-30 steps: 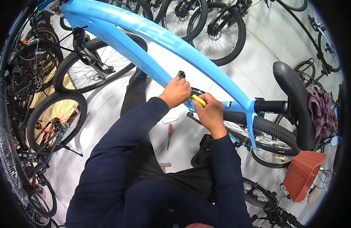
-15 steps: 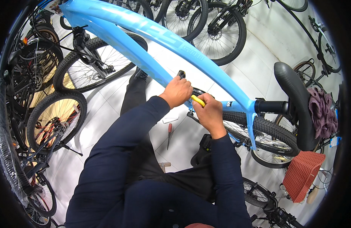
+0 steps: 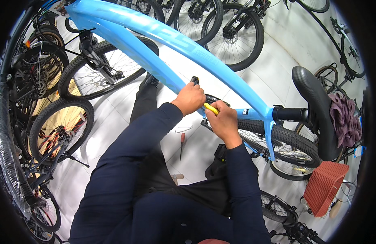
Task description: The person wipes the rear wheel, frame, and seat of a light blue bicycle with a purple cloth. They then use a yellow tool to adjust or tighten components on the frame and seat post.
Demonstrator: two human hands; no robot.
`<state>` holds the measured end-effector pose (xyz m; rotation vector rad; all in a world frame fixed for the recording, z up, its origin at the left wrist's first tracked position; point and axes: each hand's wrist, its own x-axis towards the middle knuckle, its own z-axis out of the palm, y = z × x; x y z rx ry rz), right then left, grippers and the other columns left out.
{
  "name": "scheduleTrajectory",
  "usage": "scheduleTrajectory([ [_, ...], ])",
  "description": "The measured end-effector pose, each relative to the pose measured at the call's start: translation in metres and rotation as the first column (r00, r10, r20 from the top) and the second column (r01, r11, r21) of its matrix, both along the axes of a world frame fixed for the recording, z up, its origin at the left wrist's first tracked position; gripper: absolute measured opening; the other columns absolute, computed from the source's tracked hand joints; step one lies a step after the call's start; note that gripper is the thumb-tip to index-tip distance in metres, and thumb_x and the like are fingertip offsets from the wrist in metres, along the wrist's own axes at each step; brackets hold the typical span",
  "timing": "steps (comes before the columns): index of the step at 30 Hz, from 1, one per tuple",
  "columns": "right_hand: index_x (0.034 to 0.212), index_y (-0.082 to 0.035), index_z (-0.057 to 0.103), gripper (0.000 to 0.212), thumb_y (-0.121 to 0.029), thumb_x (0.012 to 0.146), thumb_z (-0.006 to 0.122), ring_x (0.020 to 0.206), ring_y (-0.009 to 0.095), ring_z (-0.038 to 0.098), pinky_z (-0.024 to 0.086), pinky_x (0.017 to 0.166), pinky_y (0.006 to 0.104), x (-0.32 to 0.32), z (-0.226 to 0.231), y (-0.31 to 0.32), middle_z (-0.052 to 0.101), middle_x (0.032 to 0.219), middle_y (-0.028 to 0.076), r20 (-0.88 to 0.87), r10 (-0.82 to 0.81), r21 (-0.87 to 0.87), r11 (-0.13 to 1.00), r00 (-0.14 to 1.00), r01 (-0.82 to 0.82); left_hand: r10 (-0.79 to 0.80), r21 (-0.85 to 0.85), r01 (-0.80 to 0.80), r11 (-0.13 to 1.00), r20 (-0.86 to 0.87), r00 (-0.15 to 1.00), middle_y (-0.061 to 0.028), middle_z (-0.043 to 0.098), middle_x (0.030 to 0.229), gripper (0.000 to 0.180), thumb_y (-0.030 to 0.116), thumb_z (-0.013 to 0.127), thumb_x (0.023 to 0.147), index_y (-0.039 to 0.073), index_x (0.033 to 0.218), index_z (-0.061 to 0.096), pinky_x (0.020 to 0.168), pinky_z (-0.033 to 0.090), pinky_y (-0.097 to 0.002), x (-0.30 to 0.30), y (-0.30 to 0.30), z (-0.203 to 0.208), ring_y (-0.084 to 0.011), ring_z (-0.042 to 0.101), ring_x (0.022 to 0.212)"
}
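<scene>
A light blue bicycle frame (image 3: 155, 37) slants across the view, from upper left to the right. At its crank area my left hand (image 3: 189, 99) is closed, with a black pedal (image 3: 195, 80) just past its knuckles; the hand hides what its fingers wrap. Close beside it, my right hand (image 3: 225, 122) grips a short yellow-handled tool (image 3: 211, 108) between thumb and fingers. The tool's working end is hidden near the left fingertips. Part of a dark chainring (image 3: 212, 98) shows behind the hands. Below the frame, the rear tyre (image 3: 283, 140) runs off to the right.
On the white tiled floor below my hands lie a red-handled screwdriver (image 3: 182, 142) and a small white item (image 3: 183, 129). A black saddle (image 3: 316, 110) with a purple cloth (image 3: 345, 120) and a reddish woven basket (image 3: 324, 188) are at right. Parked bicycles (image 3: 59, 130) crowd the left side.
The yellow handle has shifted very slightly with my right fingers. My left hand keeps its place and grip; the view itself has moved a little.
</scene>
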<state>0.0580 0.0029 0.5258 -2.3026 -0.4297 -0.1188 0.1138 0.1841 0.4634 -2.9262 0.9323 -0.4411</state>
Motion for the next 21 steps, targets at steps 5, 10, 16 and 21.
scheduleTrajectory([
  [5,0.092,-0.003,0.067,0.019,-0.018,0.084,0.074,0.068,0.028,0.068,0.054,0.066,0.0364,-0.0006,0.0011,0.0002,0.07,0.076,0.014,-0.004,-0.006,0.009,1.0,1.0,0.006,0.037,0.014,-0.038,0.999,0.098,0.994,-0.0032,0.064,0.084,0.004,0.016,0.065,0.083,0.014,0.082,0.068,0.077,0.043,-0.0356,-0.0041,-0.0025,0.0,-0.021,0.063,0.089],
  [10,0.092,-0.002,0.067,0.019,-0.019,0.084,0.074,0.069,0.029,0.069,0.054,0.066,0.0366,-0.0004,0.0011,-0.0001,0.07,0.077,0.014,-0.027,0.003,0.011,1.0,1.0,-0.003,0.014,-0.076,-0.009,0.997,0.059,0.998,-0.0039,0.064,0.084,0.004,0.016,0.064,0.083,0.014,0.083,0.068,0.077,0.043,-0.0359,-0.0052,-0.0016,-0.0002,-0.0216,0.063,0.088],
  [16,0.092,-0.002,0.067,0.02,-0.019,0.084,0.074,0.07,0.029,0.069,0.054,0.066,0.0369,0.0002,0.0005,0.0012,0.071,0.078,0.014,-0.006,0.01,-0.002,1.0,1.0,-0.01,0.019,-0.007,-0.019,1.0,0.075,0.997,-0.0047,0.064,0.084,0.005,0.016,0.064,0.083,0.013,0.084,0.068,0.078,0.043,-0.0365,-0.0022,-0.0033,-0.0022,-0.0219,0.063,0.089],
  [21,0.093,-0.002,0.067,0.02,-0.019,0.084,0.074,0.07,0.029,0.069,0.054,0.067,0.0372,-0.0009,0.0016,-0.0003,0.071,0.078,0.015,-0.014,0.004,-0.013,1.0,1.0,-0.004,0.068,-0.034,-0.064,0.997,0.109,0.992,-0.0052,0.064,0.083,0.005,0.016,0.065,0.082,0.013,0.082,0.068,0.078,0.043,-0.0367,-0.0041,-0.0057,-0.0031,-0.0222,0.063,0.089],
])
